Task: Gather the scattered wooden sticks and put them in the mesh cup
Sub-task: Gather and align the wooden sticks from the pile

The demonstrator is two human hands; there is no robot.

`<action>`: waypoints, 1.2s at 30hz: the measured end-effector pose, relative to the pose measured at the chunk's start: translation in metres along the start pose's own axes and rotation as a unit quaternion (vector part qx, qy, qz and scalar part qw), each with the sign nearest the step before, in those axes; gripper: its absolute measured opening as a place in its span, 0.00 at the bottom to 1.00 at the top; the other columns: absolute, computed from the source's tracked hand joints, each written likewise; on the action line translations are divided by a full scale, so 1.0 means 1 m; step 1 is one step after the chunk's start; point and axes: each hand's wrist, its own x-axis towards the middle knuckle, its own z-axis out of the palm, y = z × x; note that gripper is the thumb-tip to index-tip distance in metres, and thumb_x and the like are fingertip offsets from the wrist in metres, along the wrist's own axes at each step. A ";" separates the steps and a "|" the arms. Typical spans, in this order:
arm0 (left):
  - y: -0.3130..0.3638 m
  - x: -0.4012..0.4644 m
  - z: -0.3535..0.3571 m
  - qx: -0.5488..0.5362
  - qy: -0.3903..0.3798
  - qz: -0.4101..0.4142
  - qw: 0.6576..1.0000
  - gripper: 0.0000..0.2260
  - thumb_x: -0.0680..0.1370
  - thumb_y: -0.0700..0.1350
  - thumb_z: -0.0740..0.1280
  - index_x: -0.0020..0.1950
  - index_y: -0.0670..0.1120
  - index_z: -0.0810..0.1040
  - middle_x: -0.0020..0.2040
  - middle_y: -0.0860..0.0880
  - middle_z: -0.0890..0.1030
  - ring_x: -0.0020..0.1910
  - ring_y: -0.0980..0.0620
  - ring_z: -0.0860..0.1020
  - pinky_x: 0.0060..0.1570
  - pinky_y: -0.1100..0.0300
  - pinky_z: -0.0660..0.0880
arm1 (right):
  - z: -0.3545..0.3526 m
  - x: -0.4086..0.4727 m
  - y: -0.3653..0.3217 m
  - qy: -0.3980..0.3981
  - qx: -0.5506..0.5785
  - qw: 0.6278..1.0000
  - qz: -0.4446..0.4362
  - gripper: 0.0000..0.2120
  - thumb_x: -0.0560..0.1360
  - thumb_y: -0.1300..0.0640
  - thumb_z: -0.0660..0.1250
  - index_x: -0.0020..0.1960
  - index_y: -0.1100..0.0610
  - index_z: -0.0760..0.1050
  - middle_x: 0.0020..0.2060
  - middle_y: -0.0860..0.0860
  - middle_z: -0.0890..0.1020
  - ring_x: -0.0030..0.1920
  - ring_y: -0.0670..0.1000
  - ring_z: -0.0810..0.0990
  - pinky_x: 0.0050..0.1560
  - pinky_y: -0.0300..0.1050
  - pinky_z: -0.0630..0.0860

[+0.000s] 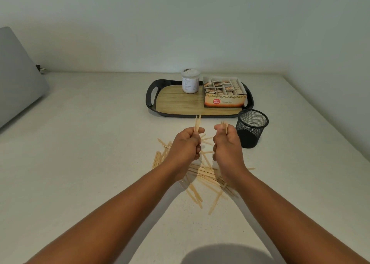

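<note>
Several pale wooden sticks (202, 175) lie scattered in a loose pile on the white table, mostly under and between my hands. My left hand (185, 145) is closed around a few sticks (197, 122) that poke upward from the fist. My right hand (227, 143) is closed on another small bunch of sticks (224, 126), whose tips show above the thumb. The black mesh cup (251, 130) stands upright just right of my right hand; its inside looks empty.
Behind the hands a black-rimmed tray (150, 103) with a wood-look base carries a white jar (190, 80) and an open tea box (224, 92). A grey laptop lid (18, 79) leans at the far left. Walls close off the back and right.
</note>
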 end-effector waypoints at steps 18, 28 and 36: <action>0.073 0.092 0.107 0.052 -0.074 0.159 0.983 0.07 0.86 0.42 0.59 0.51 0.46 0.76 0.45 0.47 0.78 0.42 0.52 0.76 0.45 0.55 0.75 | -0.074 0.093 -0.054 0.147 -0.034 0.979 -0.140 0.12 0.87 0.47 0.52 0.48 0.48 0.68 0.36 0.40 0.78 0.29 0.35 0.74 0.31 0.30 0.71; 0.057 0.113 0.116 0.220 -0.036 0.194 0.955 0.06 0.82 0.39 0.66 0.52 0.42 0.83 0.47 0.46 0.85 0.47 0.47 0.83 0.48 0.52 0.80 | -0.085 0.127 -0.044 0.179 -0.092 0.967 -0.153 0.11 0.87 0.46 0.52 0.48 0.45 0.66 0.39 0.43 0.72 0.38 0.43 0.73 0.39 0.34 0.73; 0.046 0.114 0.119 0.343 -0.031 0.182 0.921 0.07 0.81 0.43 0.67 0.50 0.45 0.85 0.47 0.46 0.86 0.49 0.44 0.82 0.54 0.43 0.79 | -0.088 0.127 -0.027 0.102 -0.259 0.955 -0.100 0.14 0.87 0.46 0.52 0.52 0.53 0.71 0.41 0.43 0.79 0.42 0.43 0.76 0.56 0.47 0.66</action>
